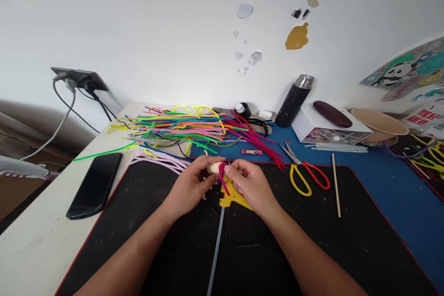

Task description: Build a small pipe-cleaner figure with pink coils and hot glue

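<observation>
My left hand (190,182) is closed round a small cream-coloured roll (214,167), which looks like wound pipe cleaner. A magenta pipe cleaner (224,182) is bent about the roll's right end, one tail hanging down. With thumb and fingers, my right hand (251,182) pinches the magenta pipe cleaner where it meets the roll. Below both hands lies a yellow glue gun (229,200), partly covered by my right hand. A translucent glue stick (216,252) runs from it towards me.
Behind the black mat (145,226) lies a heap of coloured pipe cleaners (180,125). To the right are scissors (301,171), a wooden stick (336,187), a black flask (294,101) and a white box (312,122). A phone (95,185) lies left; a power socket (81,78) hangs behind.
</observation>
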Motion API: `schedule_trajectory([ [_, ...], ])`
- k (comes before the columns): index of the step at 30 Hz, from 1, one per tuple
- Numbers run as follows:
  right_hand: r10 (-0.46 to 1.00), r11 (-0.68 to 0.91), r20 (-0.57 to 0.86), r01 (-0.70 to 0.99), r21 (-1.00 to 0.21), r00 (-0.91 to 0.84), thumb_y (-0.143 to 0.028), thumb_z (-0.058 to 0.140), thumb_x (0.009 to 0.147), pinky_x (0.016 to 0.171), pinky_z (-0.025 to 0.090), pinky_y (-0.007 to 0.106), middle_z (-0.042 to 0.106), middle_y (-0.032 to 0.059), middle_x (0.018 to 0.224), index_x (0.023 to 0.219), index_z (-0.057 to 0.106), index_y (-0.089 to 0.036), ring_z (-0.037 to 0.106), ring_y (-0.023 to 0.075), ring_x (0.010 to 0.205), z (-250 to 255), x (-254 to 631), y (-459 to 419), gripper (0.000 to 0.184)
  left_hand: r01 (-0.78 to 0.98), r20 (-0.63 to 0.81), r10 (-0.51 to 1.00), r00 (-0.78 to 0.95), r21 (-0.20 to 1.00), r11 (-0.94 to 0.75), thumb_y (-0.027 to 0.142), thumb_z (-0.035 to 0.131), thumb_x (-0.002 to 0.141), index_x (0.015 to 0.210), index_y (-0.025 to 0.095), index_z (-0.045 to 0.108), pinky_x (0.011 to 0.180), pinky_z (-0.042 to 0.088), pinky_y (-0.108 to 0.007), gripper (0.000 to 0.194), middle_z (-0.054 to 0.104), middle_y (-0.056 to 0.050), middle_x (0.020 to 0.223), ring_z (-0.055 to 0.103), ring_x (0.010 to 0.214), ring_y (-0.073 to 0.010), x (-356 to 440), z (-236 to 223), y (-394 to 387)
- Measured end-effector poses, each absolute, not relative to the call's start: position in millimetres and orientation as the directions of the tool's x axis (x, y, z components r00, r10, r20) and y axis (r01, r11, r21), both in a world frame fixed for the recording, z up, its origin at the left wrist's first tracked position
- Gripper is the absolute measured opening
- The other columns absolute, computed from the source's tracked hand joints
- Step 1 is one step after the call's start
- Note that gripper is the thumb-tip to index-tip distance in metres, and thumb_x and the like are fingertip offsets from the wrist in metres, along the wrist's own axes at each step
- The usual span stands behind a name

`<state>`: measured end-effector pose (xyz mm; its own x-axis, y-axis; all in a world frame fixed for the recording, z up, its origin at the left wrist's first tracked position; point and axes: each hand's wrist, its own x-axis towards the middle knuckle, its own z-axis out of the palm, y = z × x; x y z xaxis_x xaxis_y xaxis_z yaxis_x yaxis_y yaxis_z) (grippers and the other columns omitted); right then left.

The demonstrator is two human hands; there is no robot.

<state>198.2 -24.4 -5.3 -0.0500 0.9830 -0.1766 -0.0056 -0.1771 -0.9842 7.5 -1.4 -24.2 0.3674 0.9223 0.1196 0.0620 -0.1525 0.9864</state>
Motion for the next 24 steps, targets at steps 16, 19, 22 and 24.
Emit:
schedule_trajectory([
  [16,0.984,-0.169,-0.167,-0.029,-0.985,-0.054,-0.075,0.078,0.08,0.045,0.019,0.027,0.038,-0.009,0.052,0.074,0.06,-0.023,0.028,0.0099,0.046,-5.3,198.8,-24.4,0.055,0.089,0.069,0.935,0.349,0.99,-0.107,0.03,0.074,0.093,0.129,0.024,0.078,0.095,0.053,-0.037,0.037,0.074,-0.01,0.12,0.067,0.109,-0.0256,8.6,-22.1,-0.7],
  [19,0.987,-0.156,-0.154,-0.036,-0.987,-0.051,-0.075,0.078,0.081,0.045,0.02,0.027,0.039,-0.0092,0.05,0.076,0.061,-0.023,0.029,0.0102,0.045,-3.7,200.6,-24.3,0.055,0.061,0.044,0.936,0.35,0.996,-0.07,0.032,0.075,0.092,0.13,0.022,0.077,0.097,0.053,-0.038,0.039,0.075,-0.01,0.123,0.068,0.111,-0.0263,8.3,-22.2,-0.5],
  [22,0.992,-0.128,-0.128,-0.057,-0.99,-0.006,-0.072,0.079,0.083,0.046,0.021,0.027,0.039,-0.009,0.052,0.077,0.061,-0.023,0.031,0.0103,0.047,-3.3,201.2,-24.4,0.052,0.06,0.037,0.936,0.351,0.996,-0.062,0.033,0.076,0.092,0.13,0.023,0.077,0.1,0.053,-0.04,0.039,0.076,-0.01,0.125,0.068,0.114,-0.0271,8.6,-21.6,-1.3],
  [24,0.993,-0.108,-0.111,-0.062,-0.992,0.034,-0.068,0.081,0.082,0.047,0.023,0.026,0.04,-0.0087,0.055,0.079,0.063,-0.022,0.032,0.0104,0.049,-3.7,200.7,-24.7,0.049,0.061,0.018,0.934,0.357,0.997,-0.043,0.033,0.076,0.093,0.132,0.022,0.075,0.1,0.053,-0.04,0.041,0.075,-0.01,0.126,0.068,0.114,-0.0272,9.2,-21.4,-2.1],
])
